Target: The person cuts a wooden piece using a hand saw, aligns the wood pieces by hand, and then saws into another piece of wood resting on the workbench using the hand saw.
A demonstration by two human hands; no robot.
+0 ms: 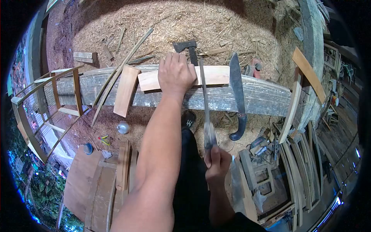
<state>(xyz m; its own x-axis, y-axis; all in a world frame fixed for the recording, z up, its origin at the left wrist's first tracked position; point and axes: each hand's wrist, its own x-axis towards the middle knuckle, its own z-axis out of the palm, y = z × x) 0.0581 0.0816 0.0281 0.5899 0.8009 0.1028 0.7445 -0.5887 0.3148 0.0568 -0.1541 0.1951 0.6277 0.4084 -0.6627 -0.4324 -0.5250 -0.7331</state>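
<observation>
My left hand (176, 75) grips a short pale wooden board (214, 75) from above, its fingers curled over the far edge. The board lies across a thick weathered beam (262, 96). My right hand (218, 164) is closed round the handle of a saw (206, 100). Seen nearly edge-on, the saw's narrow blade crosses the board just right of my left hand; its teeth cannot be made out, and the handle end is blurred. To the right, a machete (237, 85) rests across the beam, its dark handle towards me. Beyond the board is a hatchet (187, 46), partly hidden.
Left of the board, another wooden piece (126, 91) and long thin strips (123, 63) lean over the beam. A slatted wooden frame (48, 104) stands at far left. Wood shavings (154, 23) cover the ground. Timber pieces (299, 170) lie at lower right.
</observation>
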